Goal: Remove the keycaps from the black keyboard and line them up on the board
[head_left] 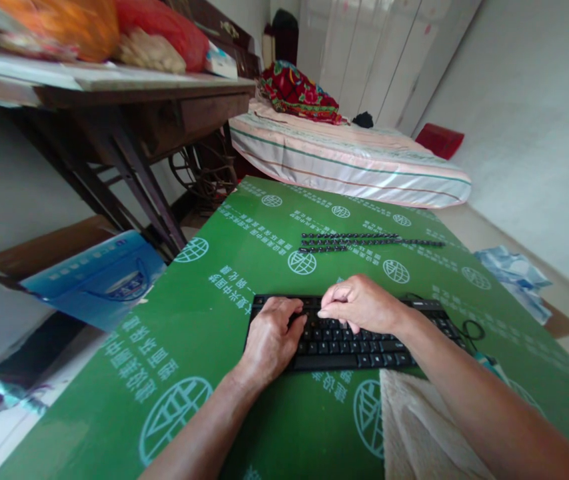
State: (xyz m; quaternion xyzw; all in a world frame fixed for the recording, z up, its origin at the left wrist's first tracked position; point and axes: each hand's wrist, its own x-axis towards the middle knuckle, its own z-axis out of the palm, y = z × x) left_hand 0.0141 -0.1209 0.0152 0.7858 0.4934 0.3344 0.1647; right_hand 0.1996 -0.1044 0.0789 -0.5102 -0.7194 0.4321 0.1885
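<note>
A black keyboard (352,347) lies on the green board. My left hand (275,330) rests over its left end, thumb apart from the bent fingers, holding nothing that I can see. Just above the upper middle keys is my right hand (362,303), with thumb and forefinger pinched together. Whatever may be between those fingertips is too small or hidden to make out. Both hands cover part of the keys. Farther back, small black pieces that look like keycaps (349,243) lie in three lines.
The green printed board (204,293) carries everything. A beige cloth (419,427) lies at its near right, under my right forearm. The keyboard's cable (473,330) curls at the right. A blue bag (109,280) and a wooden table (164,100) stand left; a bed (354,157) is behind.
</note>
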